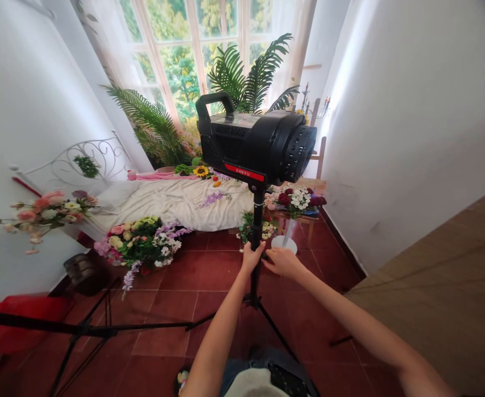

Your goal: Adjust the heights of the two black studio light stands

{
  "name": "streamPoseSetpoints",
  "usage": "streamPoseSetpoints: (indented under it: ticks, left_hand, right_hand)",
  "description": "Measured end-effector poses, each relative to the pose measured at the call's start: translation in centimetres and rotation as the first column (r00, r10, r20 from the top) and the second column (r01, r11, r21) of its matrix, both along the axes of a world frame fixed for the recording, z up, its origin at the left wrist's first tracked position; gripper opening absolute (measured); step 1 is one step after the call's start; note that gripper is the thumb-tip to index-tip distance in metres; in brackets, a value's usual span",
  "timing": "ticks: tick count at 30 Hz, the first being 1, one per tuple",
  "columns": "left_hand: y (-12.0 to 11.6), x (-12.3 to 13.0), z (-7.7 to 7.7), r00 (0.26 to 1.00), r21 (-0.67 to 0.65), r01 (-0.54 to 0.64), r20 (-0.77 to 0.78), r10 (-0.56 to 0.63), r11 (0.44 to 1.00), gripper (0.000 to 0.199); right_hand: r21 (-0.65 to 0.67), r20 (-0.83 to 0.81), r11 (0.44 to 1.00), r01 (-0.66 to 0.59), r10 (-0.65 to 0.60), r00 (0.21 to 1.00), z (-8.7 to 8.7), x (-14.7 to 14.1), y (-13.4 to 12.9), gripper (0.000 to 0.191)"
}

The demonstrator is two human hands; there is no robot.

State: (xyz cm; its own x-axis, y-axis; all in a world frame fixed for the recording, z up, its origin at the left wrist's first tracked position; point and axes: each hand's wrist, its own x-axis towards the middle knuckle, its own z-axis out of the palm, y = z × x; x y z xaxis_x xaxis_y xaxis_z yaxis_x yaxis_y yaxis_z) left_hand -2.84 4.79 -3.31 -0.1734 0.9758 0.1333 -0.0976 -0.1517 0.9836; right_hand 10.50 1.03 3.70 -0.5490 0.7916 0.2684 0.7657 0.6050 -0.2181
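A black studio light (232, 144) with a top handle and a red label is mounted on a black light stand (258, 215) in front of me. My left hand (252, 257) is closed around the stand's upright pole, below the light. Just to the right, my right hand (282, 262) has its fingers pinched at the side of the pole, on what looks like a small dark knob, mostly covered by the fingertips. The lamp's round vented front points right. Lower down, the stand's legs spread over the red floor tiles.
Behind the light is a bed (176, 207) with cream cloth and a white metal headboard. Flower bunches (140, 242) stand at its near side. Another black stand (89, 330) reaches in from the left. Palm leaves (250, 77) rise by the window, and a brown panel (441, 309) lies right.
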Motion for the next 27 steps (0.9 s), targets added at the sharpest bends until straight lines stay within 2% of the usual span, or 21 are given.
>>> streamPoseSetpoints:
  ticks: [3,7,11,15,18,21,23,25,27]
  left_hand:
    - [0.0,0.0,-0.1,1.0,0.002,-0.011,-0.003,0.011,1.0,0.034]
    - [0.1,-0.1,-0.3,1.0,-0.009,0.001,-0.013,-0.001,1.0,0.034]
    - [0.3,-0.1,-0.6,1.0,-0.012,-0.004,-0.028,0.004,1.0,0.032]
    - [0.5,0.0,-0.7,0.999,-0.006,-0.032,-0.02,0.032,0.999,0.033]
    - [0.2,0.0,-0.4,0.999,-0.026,-0.044,0.003,0.044,0.999,0.034]
    - [-1.1,-0.5,0.1,1.0,-0.023,-0.007,0.028,0.007,1.0,0.034]
    - [-2.7,-1.7,-0.3,0.999,-0.012,0.002,0.034,-0.001,1.0,0.036]
    - [-5.0,-3.7,-1.6,1.0,-0.042,-0.005,-0.007,0.005,0.999,0.036]
    - [-8.2,-6.6,-4.0,0.996,-0.178,0.033,-0.074,-0.047,0.983,0.032]
  right_hand:
    - [-0.027,0.018,1.0,-0.006,0.007,1.0,-0.4,-0.2,0.3,0.025]
    - [-0.118,-0.087,0.99,0.075,-0.085,0.992,-1.5,-0.3,0.3,0.024]
    - [-0.166,-0.206,0.984,0.069,-0.103,0.973,-2.7,-0.1,0.4,0.037]
    - [-0.092,-0.244,0.994,0.056,-0.077,0.967,-4.3,-0.1,0.4,0.039]
    - [-0.044,-0.318,0.988,0.148,-0.154,0.935,-5.7,-0.8,-0.2,0.038]
    - [-0.028,-0.434,0.966,0.257,-0.244,0.868,-7.0,-2.2,-1.1,0.04]
    - [-0.013,-0.5,0.944,0.329,-0.291,0.816,-7.7,-3.3,-1.7,0.04]
    - [0.01,-0.562,0.912,0.41,-0.334,0.757,-8.5,-4.3,-2.2,0.04]
    - [0.038,-0.613,0.872,0.489,-0.366,0.7,-9.2,-5.2,-2.5,0.042]
